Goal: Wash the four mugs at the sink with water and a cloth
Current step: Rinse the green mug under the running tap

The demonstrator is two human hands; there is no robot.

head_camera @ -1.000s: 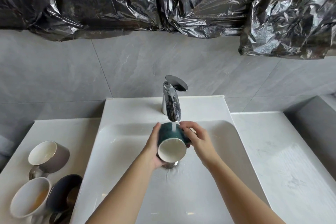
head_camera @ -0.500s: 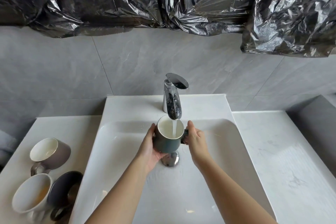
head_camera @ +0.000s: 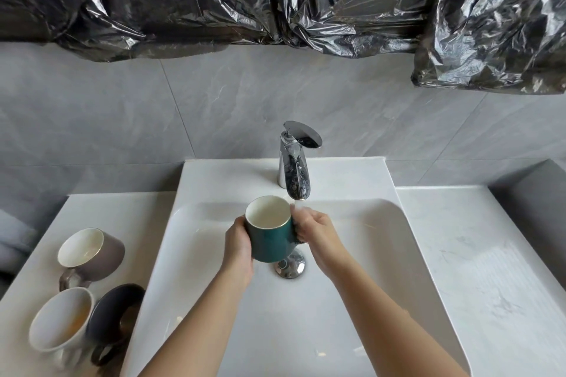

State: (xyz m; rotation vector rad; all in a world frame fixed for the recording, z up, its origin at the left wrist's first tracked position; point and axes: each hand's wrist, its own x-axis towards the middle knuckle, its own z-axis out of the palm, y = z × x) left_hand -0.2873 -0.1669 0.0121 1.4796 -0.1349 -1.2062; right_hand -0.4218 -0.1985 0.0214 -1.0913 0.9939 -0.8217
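The green mug (head_camera: 269, 239) is up off the sink (head_camera: 398, 254), held over the middle of the basin right above the chrome drain (head_camera: 290, 265), so whatever runs off it should go straight down the hole. Its white inside faces up and leans a little towards the camera, the rim sitting just left of the tap (head_camera: 295, 168). The left hand (head_camera: 239, 242) wraps round the mug's left wall, fingers curled behind it, taking the weight. The right hand (head_camera: 318, 236) is curled in against the handle side, and the water stream (head_camera: 296, 203) lands on its fingers just beside the rim, not inside the mug. Something dark shows between that palm and the mug; probably the handle, though whether a cloth is tucked in there I cannot tell. A two-hand hold makes sense here: a wet glazed mug is slippery, and one hand can steady it while the other works. Out on the table (head_camera: 107, 211) to the left, the other three wait on their sides, near the basin's edge: a grey-brown mug (head_camera: 98, 251) farthest back, a white mug (head_camera: 58, 324) with an orange stain inside, and a dark mug (head_camera: 116, 312) leaning against it. By my reading this is the first mug of four, in its rinse.
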